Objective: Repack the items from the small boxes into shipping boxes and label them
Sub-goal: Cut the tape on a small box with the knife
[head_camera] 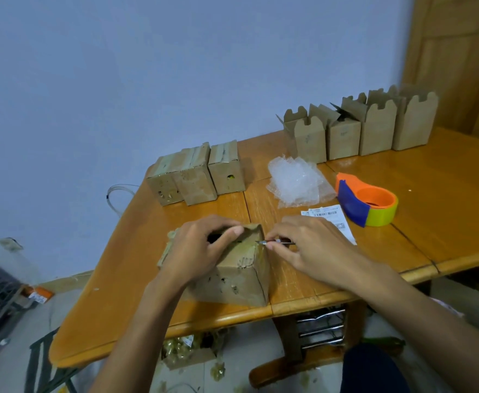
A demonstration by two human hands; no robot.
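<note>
Danger. Worn, taped brown cardboard box, left of the orange and blue tape holder, gripped on top by left hand. Thin metal knife pinched in right hand, tip at the taped edge. Could slip and nick the left thumb close by.

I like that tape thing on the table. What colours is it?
The tape dispenser is orange, blue and yellow, best in the head view.

Two bare forearms end in a left hand and right hand; dark navy cloth (garment unclear) shows low right.
</note>
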